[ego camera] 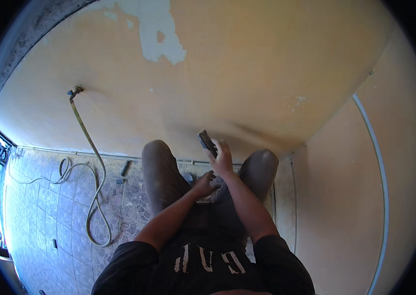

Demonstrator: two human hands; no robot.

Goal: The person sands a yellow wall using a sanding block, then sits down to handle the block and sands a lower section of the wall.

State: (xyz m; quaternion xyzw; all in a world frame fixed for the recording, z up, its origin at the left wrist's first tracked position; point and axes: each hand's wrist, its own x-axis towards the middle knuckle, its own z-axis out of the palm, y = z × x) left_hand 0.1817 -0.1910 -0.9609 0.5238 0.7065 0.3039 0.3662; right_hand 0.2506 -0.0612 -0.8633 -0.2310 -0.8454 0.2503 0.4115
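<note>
My right hand [222, 158] is raised between my knees, its fingers closed around a dark, dusty rectangular block [207, 142]. The block tilts up and to the left, in front of the painted wall [208, 96]; whether it touches the wall, I cannot tell. Lower down, near my lap, my left hand [205, 184] has its fingers spread, with nothing visible in them. A small bluish-grey thing [189, 178] lies partly hidden beside my left knee.
A hose [89, 136] runs from a wall tap [75, 91] and loops over the tiled floor [71, 206]. Dark pieces [125, 168] lie left of my knees. A second wall [337, 191] with a pale strip [380, 166] rises on the right.
</note>
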